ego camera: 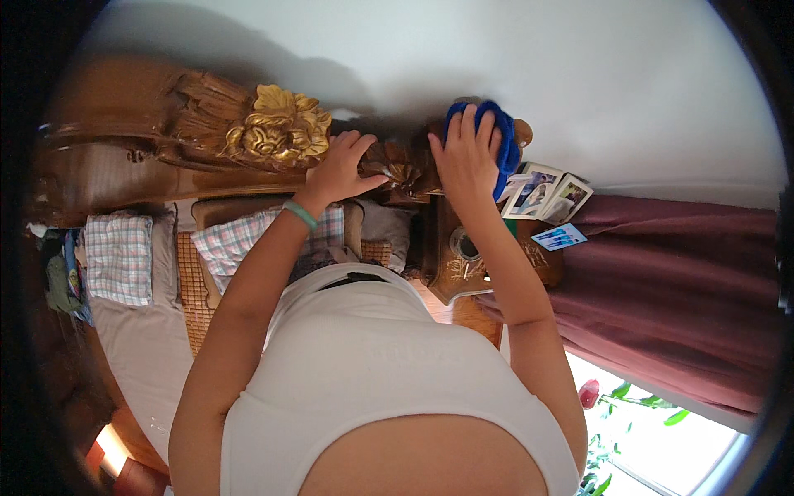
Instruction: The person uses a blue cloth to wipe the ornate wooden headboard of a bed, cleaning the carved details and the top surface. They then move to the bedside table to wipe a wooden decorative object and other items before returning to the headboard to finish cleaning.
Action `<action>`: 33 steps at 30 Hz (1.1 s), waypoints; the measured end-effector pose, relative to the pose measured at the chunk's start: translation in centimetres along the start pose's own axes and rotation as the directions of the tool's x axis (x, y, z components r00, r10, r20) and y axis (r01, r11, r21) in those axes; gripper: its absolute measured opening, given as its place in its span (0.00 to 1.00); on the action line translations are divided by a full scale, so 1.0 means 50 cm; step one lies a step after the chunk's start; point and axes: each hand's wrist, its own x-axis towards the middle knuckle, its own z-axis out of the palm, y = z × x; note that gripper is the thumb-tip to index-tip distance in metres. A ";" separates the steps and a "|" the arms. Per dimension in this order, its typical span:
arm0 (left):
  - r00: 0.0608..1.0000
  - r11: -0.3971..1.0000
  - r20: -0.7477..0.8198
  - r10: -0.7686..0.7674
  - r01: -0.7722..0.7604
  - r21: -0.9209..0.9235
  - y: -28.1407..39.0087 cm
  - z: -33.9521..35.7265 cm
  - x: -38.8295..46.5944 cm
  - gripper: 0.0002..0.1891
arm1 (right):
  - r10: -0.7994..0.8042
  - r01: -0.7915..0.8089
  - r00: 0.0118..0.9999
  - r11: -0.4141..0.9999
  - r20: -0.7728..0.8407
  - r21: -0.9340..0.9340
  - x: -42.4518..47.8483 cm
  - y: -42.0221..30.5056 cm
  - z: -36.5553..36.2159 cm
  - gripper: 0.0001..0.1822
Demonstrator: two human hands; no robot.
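My right hand (469, 162) presses its spread fingers onto a dark blue cloth (510, 146), bunched over the right end of a carved wooden headboard (236, 180). The cloth hides the wood beneath it. My left hand (338, 167) rests on the top of the headboard, just right of a gold-painted carved flower (282, 127). Its thumb points toward a smaller wooden carving (397, 167) between the two hands. That hand appears to hold nothing, and a green bangle (300, 216) circles its wrist.
Below my right arm stands a wooden nightstand (450, 282) with a round dark-centred object (464, 243), framed photos (538, 192) and a loose photo (559, 237). A maroon curtain (670, 279) hangs at right. Plaid pillows (119, 257) lie on the bed (133, 347). A white wall (434, 43) rises behind.
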 end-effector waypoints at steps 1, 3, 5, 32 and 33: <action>1.000 1.000 0.007 -0.012 0.012 -0.023 0.000 -0.003 -0.001 0.41 | 0.021 -0.021 0.998 1.000 0.053 -0.014 0.020 -0.010 -0.006 0.24; 0.998 0.997 0.058 -0.038 0.042 -0.070 0.004 -0.012 0.003 0.41 | 0.050 -0.042 0.987 0.998 0.151 -0.056 0.038 -0.016 -0.023 0.27; 1.000 0.995 0.019 -0.025 0.026 -0.094 -0.002 -0.004 -0.004 0.41 | 0.060 -0.061 0.994 0.998 0.089 0.004 0.026 -0.012 -0.016 0.26; 0.999 0.990 -0.018 0.050 -0.052 -0.129 -0.018 0.014 -0.008 0.42 | -0.132 0.137 0.972 0.991 -0.195 0.009 -0.088 0.045 0.021 0.20; 0.999 0.990 0.020 0.029 -0.026 -0.136 -0.016 0.005 -0.007 0.42 | -0.127 0.137 0.971 0.990 -0.203 0.033 -0.090 0.045 0.026 0.22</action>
